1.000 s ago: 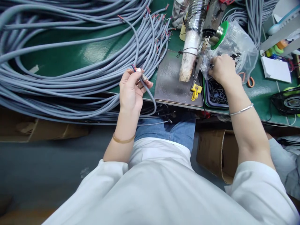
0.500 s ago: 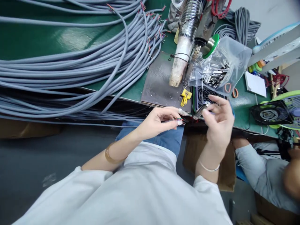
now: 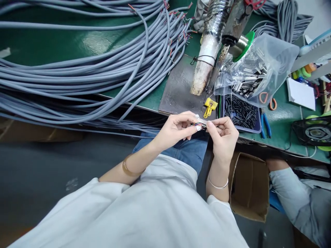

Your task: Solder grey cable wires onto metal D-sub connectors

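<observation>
Just off the table's front edge, my left hand [image 3: 178,128] pinches the stripped, coloured wires [image 3: 198,124] of a cable end, with white wraps on the thumb and a fingertip. My right hand [image 3: 222,136] is closed on a small metal multi-pin connector [image 3: 202,121], its thumb and fingers on the right end. Connector and wires meet between the two hands; whether any wire sits in a pin is too small to tell. Beyond them a yellow clip [image 3: 210,106] lies on the dark board [image 3: 177,94].
Grey cables [image 3: 103,75] cover the left of the green table. Behind my hands are a wrapped tube [image 3: 203,69], a solder spool [image 3: 244,46], a bag of connectors [image 3: 276,55], a purple tray [image 3: 254,130] of black parts and blue-handled pliers [image 3: 265,124]. A co-worker's sleeve [image 3: 289,187] is at right.
My right hand has moved left and down from over the tray, bringing the connector to the wires in my left hand. The view has shifted, so the tray and pliers now show.
</observation>
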The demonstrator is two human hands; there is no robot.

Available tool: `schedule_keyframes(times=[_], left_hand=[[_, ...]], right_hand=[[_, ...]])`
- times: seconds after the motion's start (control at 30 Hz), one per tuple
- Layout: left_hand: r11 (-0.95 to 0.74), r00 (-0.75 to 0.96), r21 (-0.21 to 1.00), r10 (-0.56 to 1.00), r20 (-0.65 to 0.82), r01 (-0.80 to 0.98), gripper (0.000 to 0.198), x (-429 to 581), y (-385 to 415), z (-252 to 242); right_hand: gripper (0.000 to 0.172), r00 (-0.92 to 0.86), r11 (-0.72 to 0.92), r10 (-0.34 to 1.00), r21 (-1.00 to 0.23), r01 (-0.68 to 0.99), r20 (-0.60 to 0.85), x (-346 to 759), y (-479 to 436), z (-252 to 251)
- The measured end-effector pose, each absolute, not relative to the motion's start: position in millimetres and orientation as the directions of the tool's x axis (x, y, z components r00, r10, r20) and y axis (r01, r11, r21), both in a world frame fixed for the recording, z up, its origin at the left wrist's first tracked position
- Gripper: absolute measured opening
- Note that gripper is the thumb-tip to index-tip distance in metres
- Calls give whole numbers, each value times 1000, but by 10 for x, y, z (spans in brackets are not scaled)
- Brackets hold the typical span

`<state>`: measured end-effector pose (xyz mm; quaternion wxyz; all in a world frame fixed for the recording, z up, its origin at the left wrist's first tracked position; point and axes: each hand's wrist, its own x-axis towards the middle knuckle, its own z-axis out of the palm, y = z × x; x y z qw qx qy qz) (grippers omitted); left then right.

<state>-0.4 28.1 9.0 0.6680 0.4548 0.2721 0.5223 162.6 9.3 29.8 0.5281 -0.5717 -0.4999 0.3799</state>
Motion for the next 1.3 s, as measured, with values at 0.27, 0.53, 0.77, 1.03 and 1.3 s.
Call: schedule_keyframes(times=[0.27, 0.53, 0.77, 1.03, 1.3], left_hand=[[10, 319, 920, 939, 125, -392, 8, -39, 276, 64], [19, 277, 895, 954, 118, -446, 9, -27, 304, 31], [26, 248, 890, 964, 98, -454, 11, -26, 328, -1], [72, 205, 869, 978, 34, -490, 13, -46, 379, -40], [105, 255, 876, 967, 22, -472, 17, -16, 375, 25]], right_hand=[[25, 201, 88, 974, -991, 96, 105, 1610, 126, 231], [25, 234, 139, 937, -894, 426, 258, 1575, 75, 238], [32, 261, 207, 905, -885, 418, 335, 1578, 51, 233], [23, 377, 473, 628, -719, 508, 680, 1582, -36, 296], [11, 152, 440, 769, -688, 577, 620, 1542, -33, 206]])
